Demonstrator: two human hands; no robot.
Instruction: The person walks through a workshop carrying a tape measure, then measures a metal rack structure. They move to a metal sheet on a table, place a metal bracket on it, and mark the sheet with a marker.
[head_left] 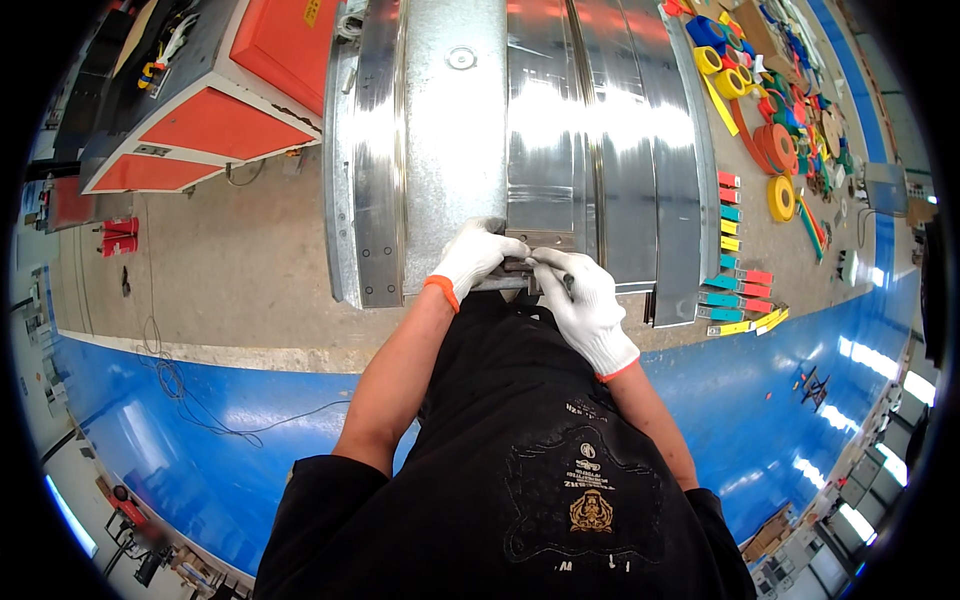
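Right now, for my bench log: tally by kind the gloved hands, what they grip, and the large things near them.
gloved hands: 2, left hand and right hand
small metal bracket, gripped: 1
sheet-metal panel stack: 1
orange-and-grey machine: 1
Total: 5

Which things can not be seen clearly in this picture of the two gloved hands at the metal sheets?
- Head view: the small metal part between the hands is mostly covered by the left hand and the right hand; its shape is unclear.
- Metal sheets: the far end is cut off by the top edge.
- Coloured tape rolls: too small and bent near the rim to count.
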